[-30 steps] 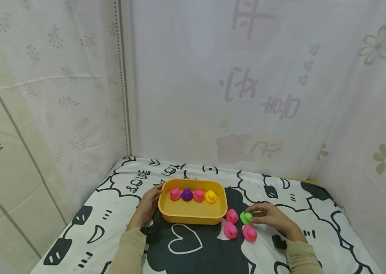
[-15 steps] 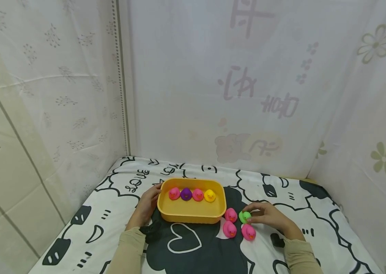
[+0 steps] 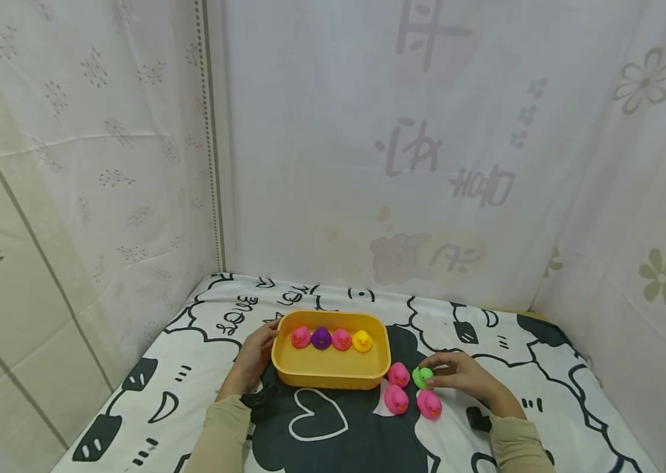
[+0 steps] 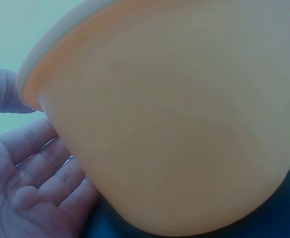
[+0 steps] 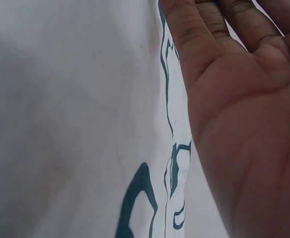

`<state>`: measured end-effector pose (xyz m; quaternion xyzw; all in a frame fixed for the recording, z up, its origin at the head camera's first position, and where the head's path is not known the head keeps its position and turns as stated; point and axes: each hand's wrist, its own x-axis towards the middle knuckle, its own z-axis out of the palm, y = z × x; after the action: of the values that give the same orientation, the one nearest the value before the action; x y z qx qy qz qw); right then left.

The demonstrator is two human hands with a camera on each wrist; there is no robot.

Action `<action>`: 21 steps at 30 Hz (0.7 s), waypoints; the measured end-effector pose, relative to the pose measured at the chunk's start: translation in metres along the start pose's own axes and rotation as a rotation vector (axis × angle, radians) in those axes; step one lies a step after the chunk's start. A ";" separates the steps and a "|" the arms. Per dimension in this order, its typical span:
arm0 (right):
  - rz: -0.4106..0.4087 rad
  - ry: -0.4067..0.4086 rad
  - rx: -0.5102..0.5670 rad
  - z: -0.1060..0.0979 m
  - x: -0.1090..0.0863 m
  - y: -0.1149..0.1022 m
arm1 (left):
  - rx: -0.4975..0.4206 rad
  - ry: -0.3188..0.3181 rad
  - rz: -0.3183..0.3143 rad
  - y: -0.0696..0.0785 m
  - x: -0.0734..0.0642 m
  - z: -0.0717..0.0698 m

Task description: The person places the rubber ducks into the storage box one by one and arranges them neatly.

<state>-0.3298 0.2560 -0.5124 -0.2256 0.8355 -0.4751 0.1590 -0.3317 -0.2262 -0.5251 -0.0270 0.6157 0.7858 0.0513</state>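
A yellow plastic basin (image 3: 333, 381) stands on the patterned cloth. My left hand (image 3: 255, 355) holds its left end; in the left wrist view the thumb (image 4: 3, 91) is at the rim and the fingers lie along the outer wall. Inside sit a pink duck (image 3: 301, 337), a purple duck (image 3: 321, 338), another pink duck (image 3: 341, 339) and a yellow duck (image 3: 362, 341) in a row. Right of the basin, my right hand (image 3: 466, 378) pinches a green rubber duck (image 3: 421, 376) between thumb and fingers. The right wrist view shows the palm (image 5: 249, 114) but no duck.
Around the green duck stand three pink ducks, one beside the basin (image 3: 399, 374), one in front (image 3: 396, 399) and one near my right hand (image 3: 429, 404). The cloth (image 3: 203, 368) is black and white. Printed curtains (image 3: 309, 164) close off the back and sides.
Both hands keep their places on the basin and the green duck. The head view shifts slightly; the ducks stay in the same arrangement.
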 end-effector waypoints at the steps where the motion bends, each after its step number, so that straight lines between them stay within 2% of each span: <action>1: -0.003 0.002 -0.006 0.000 0.000 0.000 | 0.004 -0.005 0.005 0.000 0.000 0.000; 13: -0.039 0.005 -0.012 0.001 0.000 0.002 | -0.018 -0.014 0.016 -0.001 -0.001 0.000; 21: -0.001 0.035 -0.053 0.002 0.001 0.002 | -0.006 0.005 0.013 0.000 -0.001 0.001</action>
<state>-0.3300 0.2549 -0.5155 -0.2220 0.8504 -0.4566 0.1381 -0.3306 -0.2252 -0.5247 -0.0251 0.6136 0.7879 0.0448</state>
